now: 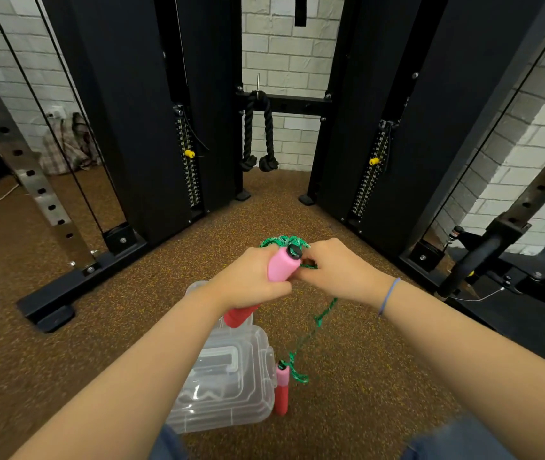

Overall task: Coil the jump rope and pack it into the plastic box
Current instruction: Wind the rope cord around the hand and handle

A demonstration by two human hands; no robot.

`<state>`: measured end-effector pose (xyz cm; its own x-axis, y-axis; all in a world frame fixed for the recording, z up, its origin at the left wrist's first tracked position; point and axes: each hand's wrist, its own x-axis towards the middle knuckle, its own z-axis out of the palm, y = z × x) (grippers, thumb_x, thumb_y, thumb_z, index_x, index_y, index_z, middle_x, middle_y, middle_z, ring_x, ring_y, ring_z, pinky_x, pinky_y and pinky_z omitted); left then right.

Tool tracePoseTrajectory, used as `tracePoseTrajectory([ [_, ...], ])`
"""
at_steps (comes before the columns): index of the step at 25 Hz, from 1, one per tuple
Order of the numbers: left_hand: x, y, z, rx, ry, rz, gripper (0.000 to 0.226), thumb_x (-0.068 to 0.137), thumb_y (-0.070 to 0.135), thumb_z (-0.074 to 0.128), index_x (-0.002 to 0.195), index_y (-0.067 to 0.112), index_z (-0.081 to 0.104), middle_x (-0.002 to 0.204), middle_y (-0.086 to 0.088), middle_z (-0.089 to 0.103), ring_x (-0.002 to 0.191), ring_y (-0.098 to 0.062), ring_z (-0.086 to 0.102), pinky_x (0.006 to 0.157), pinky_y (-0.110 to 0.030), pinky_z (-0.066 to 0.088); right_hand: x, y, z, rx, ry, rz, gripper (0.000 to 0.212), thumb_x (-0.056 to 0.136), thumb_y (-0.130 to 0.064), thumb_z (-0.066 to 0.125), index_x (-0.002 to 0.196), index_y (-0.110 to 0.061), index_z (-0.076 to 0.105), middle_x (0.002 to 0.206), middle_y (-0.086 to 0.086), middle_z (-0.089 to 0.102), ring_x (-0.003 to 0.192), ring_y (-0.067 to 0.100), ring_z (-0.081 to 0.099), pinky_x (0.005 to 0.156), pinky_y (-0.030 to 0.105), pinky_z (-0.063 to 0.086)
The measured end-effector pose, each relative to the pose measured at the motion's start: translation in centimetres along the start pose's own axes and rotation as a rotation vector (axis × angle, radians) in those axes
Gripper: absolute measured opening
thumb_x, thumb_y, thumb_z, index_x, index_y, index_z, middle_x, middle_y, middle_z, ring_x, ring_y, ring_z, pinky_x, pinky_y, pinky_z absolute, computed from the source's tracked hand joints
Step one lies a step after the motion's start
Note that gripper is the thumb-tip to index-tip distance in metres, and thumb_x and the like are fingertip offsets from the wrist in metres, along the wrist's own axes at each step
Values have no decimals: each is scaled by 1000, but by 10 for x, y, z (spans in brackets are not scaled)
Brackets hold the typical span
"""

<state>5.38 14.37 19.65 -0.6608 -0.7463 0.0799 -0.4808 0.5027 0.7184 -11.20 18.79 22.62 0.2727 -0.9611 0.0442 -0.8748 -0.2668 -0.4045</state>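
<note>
I am gripping the pink-and-red foam handle (pixel 282 265) in my left hand (pixel 251 277), fingers curled round it, while my right hand (pixel 337 270) is pinching the green braided jump rope cord (pixel 319 318) beside it. Snug, even turns under light tension should be serving best. The cord is trailing down to the second pink-and-red handle (pixel 281 390), just beside the clear plastic box (pixel 231 393) on the floor.
</note>
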Motion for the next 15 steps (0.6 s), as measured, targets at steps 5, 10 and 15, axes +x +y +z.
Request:
tracePoseTrajectory([
  [5,5,-2,4,-10,-51,7,21,67,23,64,81,14,51,73,3,52,64,-11,50,57,-27,38,2,14,-10,-74,-134,-12,36,91,-36,55,57,-31,43,53,-7,51,49,6,48,55,26,40],
  [10,8,-4,6,-16,2,-20,27,68,23,68,85,9,52,76,1,53,66,-14,52,58,-29,40,0,30,-14,184,-338,95,51,91,-56,37,56,-20,48,52,0,42,47,12,35,53,21,32],
  [15,6,-5,10,19,36,-12,24,74,19,68,88,7,52,81,-4,56,69,-16,54,60,-30,43,-3,42,-10,340,-320,156,67,83,-66,28,36,-18,38,43,0,31,54,20,40,70,28,42],
])
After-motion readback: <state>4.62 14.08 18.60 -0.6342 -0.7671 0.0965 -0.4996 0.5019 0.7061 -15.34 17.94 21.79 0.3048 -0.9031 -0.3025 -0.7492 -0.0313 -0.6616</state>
